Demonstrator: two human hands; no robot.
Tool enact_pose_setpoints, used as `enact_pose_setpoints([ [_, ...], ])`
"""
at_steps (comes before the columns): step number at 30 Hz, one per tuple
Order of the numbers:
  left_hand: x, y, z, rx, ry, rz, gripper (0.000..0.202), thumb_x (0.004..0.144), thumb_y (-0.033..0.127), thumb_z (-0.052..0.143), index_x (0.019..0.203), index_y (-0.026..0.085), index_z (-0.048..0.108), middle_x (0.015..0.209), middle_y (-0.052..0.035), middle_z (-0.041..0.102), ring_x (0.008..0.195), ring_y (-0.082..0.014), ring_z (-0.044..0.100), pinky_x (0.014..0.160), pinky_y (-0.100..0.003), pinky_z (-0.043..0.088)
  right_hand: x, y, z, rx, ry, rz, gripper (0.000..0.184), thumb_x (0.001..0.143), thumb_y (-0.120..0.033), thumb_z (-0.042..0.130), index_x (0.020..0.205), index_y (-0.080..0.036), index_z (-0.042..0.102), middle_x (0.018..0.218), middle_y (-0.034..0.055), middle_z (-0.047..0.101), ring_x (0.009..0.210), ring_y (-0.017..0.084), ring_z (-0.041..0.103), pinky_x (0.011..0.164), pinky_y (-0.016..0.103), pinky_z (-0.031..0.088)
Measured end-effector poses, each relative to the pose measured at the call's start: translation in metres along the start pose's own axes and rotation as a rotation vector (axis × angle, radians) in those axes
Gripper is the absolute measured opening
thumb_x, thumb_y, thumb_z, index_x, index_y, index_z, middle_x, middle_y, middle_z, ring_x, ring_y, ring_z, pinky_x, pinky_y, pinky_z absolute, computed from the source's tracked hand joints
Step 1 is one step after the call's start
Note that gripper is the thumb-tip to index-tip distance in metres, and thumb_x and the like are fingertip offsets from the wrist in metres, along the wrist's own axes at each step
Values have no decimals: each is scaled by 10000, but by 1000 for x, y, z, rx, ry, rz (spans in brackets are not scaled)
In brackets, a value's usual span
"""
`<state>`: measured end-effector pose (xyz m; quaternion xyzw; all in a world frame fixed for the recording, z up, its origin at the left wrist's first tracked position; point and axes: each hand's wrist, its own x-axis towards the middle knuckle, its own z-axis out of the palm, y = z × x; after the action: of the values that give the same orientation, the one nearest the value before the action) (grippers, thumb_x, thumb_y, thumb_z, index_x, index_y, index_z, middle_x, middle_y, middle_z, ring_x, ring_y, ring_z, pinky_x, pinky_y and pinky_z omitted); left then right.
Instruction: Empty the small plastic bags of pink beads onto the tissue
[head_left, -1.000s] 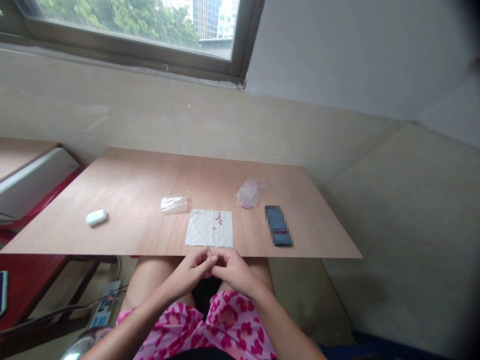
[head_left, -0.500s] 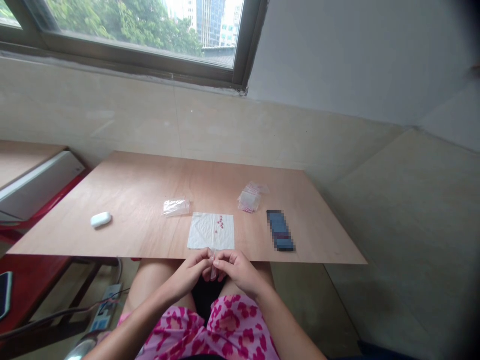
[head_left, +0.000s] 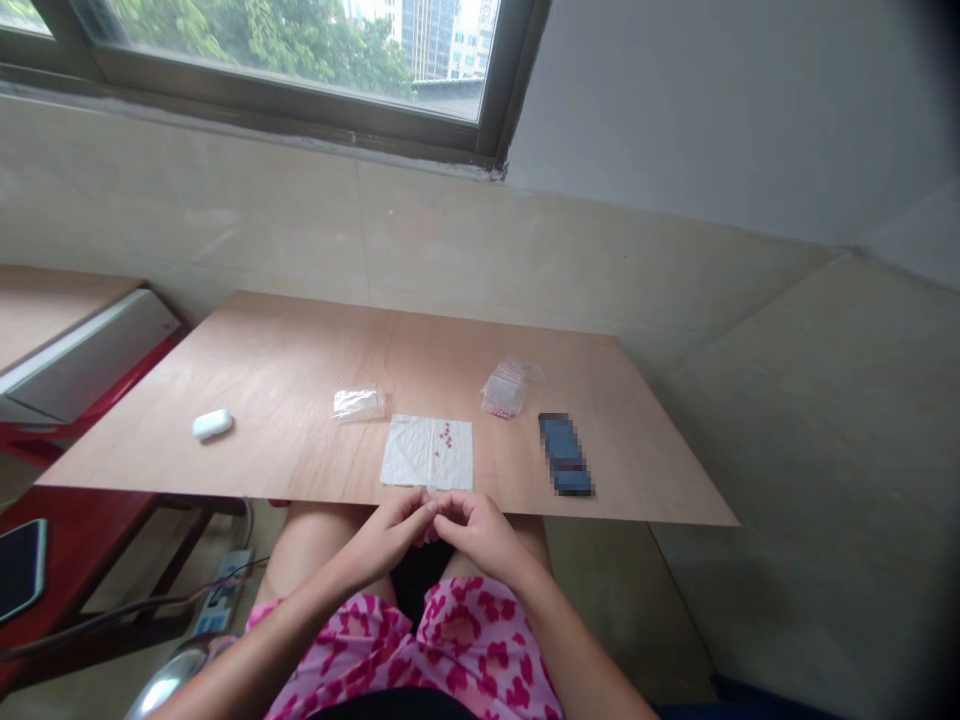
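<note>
My left hand (head_left: 401, 527) and my right hand (head_left: 472, 525) meet at the table's front edge, fingers closed and thumbs almost touching. Both pinch a small clear plastic bag (head_left: 431, 492); only its top shows above the fingers, the rest being covered. Just beyond the fingertips lies a white tissue (head_left: 409, 455) with fold creases. Several small red beads (head_left: 448, 437) are scattered on the tissue's right half.
A stack of clear bags (head_left: 360, 404) lies behind the tissue to the left. Small zip bags with red contents (head_left: 504, 390) lie to the right, near a dark phone (head_left: 566, 455). A white earbud case (head_left: 213, 424) sits on the table (head_left: 285, 350). Another phone (head_left: 21, 570) rests on a red stool.
Both hands have drawn closer together, thumbs now meeting over the bag. Less of the bag shows between them. The view has shifted slightly.
</note>
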<state>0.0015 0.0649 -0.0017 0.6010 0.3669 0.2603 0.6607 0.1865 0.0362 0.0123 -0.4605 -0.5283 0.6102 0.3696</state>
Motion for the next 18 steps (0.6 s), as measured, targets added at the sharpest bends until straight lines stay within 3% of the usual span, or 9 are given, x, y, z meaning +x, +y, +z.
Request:
enact_pose_setpoints([
  [3, 1, -4, -1, -21, -3, 10, 379, 1018, 506, 539, 843, 175, 590, 779, -10, 591, 717, -156, 536, 688, -271, 430, 2, 7, -3, 8, 54, 25, 171, 901, -299, 672, 780, -178, 672, 778, 29, 729, 759, 183, 679, 741, 299, 514],
  [7, 0, -6, -2, 123, 11, -7, 325, 999, 435, 551, 826, 169, 623, 774, -25, 617, 715, -169, 549, 664, -269, 427, 4, 12, -2, -44, 114, 39, 194, 874, -308, 714, 748, -180, 642, 754, 22, 698, 746, 178, 658, 721, 290, 503],
  [14, -4, 11, -5, 174, -68, 25, 317, 1015, 396, 520, 862, 162, 671, 823, -41, 651, 755, -183, 583, 689, -271, 450, 0, 0, -4, 26, -30, 107, 364, 908, -508, 720, 800, -163, 681, 746, 22, 682, 692, 155, 626, 679, 276, 479],
  [18, -5, 16, -6, 100, -101, 26, 324, 1012, 414, 517, 864, 170, 670, 847, -45, 668, 777, -184, 595, 715, -275, 470, 0, -2, -8, 63, -64, 82, 367, 917, -517, 713, 801, -170, 685, 763, 29, 695, 715, 161, 633, 704, 285, 486],
])
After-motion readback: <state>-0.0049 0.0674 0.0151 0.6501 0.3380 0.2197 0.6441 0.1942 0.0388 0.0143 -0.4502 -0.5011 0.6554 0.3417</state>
